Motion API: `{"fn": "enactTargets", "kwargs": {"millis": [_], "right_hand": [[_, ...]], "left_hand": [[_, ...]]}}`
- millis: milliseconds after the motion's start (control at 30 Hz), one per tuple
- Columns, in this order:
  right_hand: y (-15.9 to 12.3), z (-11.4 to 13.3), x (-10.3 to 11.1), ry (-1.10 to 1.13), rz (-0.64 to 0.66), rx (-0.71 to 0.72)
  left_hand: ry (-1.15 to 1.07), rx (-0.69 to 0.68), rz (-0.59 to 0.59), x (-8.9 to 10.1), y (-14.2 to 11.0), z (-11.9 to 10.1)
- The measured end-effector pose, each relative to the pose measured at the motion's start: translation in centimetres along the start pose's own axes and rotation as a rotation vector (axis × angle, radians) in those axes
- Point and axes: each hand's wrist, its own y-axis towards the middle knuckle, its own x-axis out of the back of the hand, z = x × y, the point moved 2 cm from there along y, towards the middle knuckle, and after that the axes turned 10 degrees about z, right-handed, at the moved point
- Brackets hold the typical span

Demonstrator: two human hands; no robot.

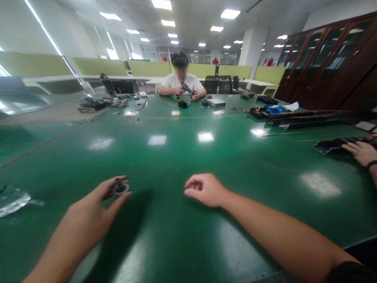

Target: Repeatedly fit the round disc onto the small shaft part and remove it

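A small grey metal ring-shaped part with a dark stub (pixel 121 188) is pinched between the thumb and fingers of my left hand (pixel 91 214), above the green table (pixel 165 161). Its finer details are blurred. To the right, my right hand (pixel 207 190) rests on the tabletop with its fingers loosely curled in. Nothing shows between those fingertips, and the table beside that hand is the nearest surface.
Across the table a person (pixel 182 84) holds a power drill (pixel 186 87) near a small black part (pixel 182 103). At the right, another person's hand (pixel 361 152) touches a black channel (pixel 332 146). Clear plastic (pixel 13 200) lies far left; black rails (pixel 312 120) lie back right.
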Motion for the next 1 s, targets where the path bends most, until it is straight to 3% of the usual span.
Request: {"fn": "enactTargets", "kwargs": {"millis": [133,200,333,433,633,1000], "right_hand": [[0.1,-0.2,-0.1,0.002,-0.015,0.008],[0.1,-0.5,-0.1,0.006,-0.038,0.004],[0.2,-0.7,-0.1,-0.051,-0.038,-0.001],[0.2,-0.5,-0.1,-0.095,-0.018,0.006],[-0.1,-0.1,0.1,-0.079,-0.015,0.019],[0.2,-0.2,-0.4,-0.105,-0.048,-0.015]], "left_hand": [[-0.167,-0.220,0.149,-4.3,3.4,-6.7],[-0.344,-0.268,0.234,-6.6,4.0,-9.0],[-0.767,-0.288,0.421,-9.7,3.4,-9.8],[-0.808,-0.346,0.447,-9.8,2.5,-9.0],[-0.680,-0.391,0.349,-8.4,1.9,-8.8],[-0.493,-0.474,0.192,-8.4,2.1,-8.7]]}}
